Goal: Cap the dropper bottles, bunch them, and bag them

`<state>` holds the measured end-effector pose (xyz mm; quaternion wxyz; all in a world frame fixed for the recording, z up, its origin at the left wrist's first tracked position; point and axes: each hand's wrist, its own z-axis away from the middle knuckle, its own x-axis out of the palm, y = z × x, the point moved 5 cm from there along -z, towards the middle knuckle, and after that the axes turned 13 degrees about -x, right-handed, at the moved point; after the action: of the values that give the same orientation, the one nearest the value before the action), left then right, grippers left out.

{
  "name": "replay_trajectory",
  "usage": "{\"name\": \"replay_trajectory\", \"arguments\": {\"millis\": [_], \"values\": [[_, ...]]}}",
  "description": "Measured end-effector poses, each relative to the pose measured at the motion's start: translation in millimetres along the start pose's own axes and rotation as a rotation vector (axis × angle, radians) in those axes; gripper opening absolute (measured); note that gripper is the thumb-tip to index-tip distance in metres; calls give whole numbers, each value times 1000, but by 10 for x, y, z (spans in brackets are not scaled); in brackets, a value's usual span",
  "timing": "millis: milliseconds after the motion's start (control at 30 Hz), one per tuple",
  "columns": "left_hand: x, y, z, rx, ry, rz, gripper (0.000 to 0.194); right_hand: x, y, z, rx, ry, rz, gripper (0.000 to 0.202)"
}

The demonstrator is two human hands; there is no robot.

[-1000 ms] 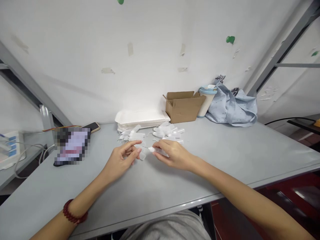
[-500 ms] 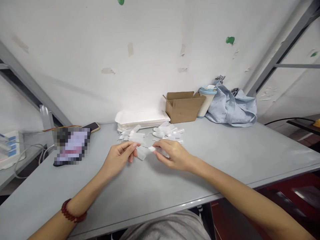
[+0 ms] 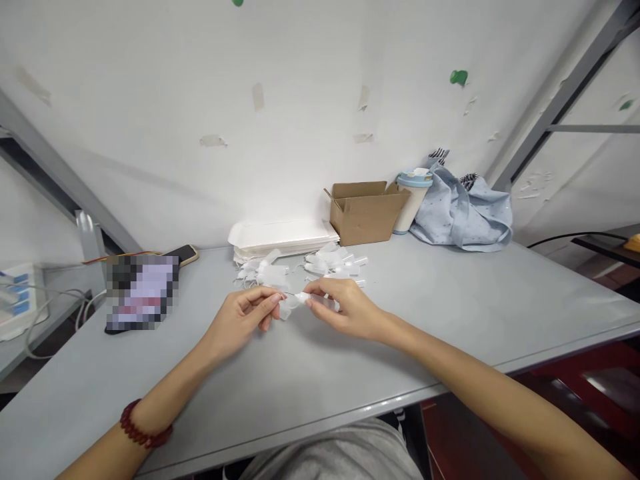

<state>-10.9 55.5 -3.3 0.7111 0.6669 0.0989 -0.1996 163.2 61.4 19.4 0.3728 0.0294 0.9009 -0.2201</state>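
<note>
My right hand [image 3: 347,307] is closed around a small translucent squeeze bottle [image 3: 325,303], its white tip turned toward the left. A thin, dark, wire-like piece [image 3: 291,294] runs between that tip and the pinched fingertips of my left hand [image 3: 253,312]; the end inside the fingers is hidden. Just below the fingertips another clear bottle [image 3: 285,311] lies on the table, partly covered by my left hand. Behind the hands are two loose piles of similar small bottles, a left pile [image 3: 265,272] and a right pile [image 3: 335,260].
Along the wall stand stacked white trays [image 3: 280,237], an open cardboard box [image 3: 363,217], a lidded cup [image 3: 413,203] and a light-blue cloth bag [image 3: 463,213]. At the left lie a phone [image 3: 187,255] and a pixelated object [image 3: 145,293] on the grey table [image 3: 280,393].
My left hand has shifted slightly right, so its fingertips are nearer the bottle tip. My right hand still grips the same bottle.
</note>
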Motion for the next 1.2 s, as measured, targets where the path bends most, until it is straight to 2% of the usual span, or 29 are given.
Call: {"name": "replay_trajectory", "arguments": {"millis": [167, 567, 967, 1200], "values": [[50, 14, 17, 6, -52, -1, 28, 35, 5, 0, 46, -33, -83, 16], [46, 30, 19, 19, -33, -9, 29, 62, -12, 0, 21, -49, -62, 16], [52, -3, 18, 14, -67, 30, 26, 71, -3, 1, 19, -55, -35, 15], [43, 15, 27, 11, -42, -36, 29, 73, -12, -3, 1, -69, -21, 16]]}}
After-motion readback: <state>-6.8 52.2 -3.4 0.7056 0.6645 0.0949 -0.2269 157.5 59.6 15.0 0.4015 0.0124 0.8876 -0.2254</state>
